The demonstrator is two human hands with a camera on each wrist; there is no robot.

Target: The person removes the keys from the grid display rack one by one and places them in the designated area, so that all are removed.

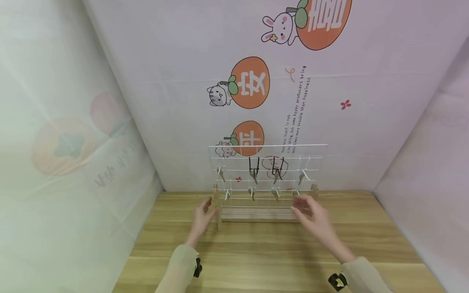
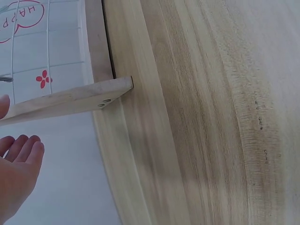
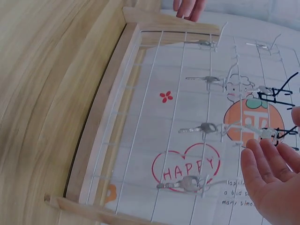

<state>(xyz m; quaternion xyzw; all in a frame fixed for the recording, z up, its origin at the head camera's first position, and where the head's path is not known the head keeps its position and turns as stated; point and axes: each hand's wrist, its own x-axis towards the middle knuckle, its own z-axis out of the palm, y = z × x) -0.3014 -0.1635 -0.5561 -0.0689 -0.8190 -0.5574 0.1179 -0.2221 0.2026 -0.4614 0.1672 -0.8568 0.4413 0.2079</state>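
Note:
A white wire grid rack (image 1: pixel 267 145) stands upright in a wooden base (image 1: pixel 256 220) on the table. Several silver keys hang from its hooks in two rows; a lower one, the key (image 3: pixel 187 183), shows plainly in the right wrist view. My left hand (image 1: pixel 200 217) is beside the left wooden upright (image 1: pixel 218 209), fingers relaxed and nothing held. In the left wrist view, its fingertips lie close to that wooden side piece (image 2: pixel 70 99). My right hand (image 1: pixel 318 219) hovers before the rack's lower right corner, fingers loosely bent and empty, overlapping the lower right hook.
Two black hooks (image 1: pixel 253 165) sit in the upper row among white ones. Wood-grain table (image 1: pixel 256 260) surface spreads in front of the rack. A printed cloth wall (image 1: pixel 183 122) rises behind, with pale cloth walls at both sides.

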